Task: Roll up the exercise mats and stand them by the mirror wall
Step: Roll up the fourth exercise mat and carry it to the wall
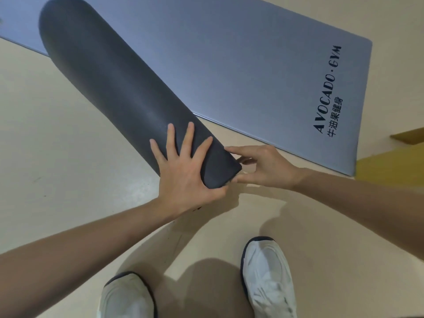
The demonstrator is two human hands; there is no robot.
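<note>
A dark grey rolled-up mat point(110, 81) runs from the upper left down to the middle of the view, its near end close to me. My left hand point(183, 166) lies on that near end with fingers spread straight and the thumb under the roll's edge. My right hand point(261, 167) is at the roll's end face, its thumb and fingertips touching the edge there. A second mat point(252, 65), blue-grey with "AVOCADO·GYM" printed on it, lies flat on the floor beyond and to the right.
The floor point(57, 145) is pale beige. My two white shoes point(266, 276) stand at the bottom of the view. A yellow floor patch point(394, 166) shows at the right edge. No mirror wall is in view.
</note>
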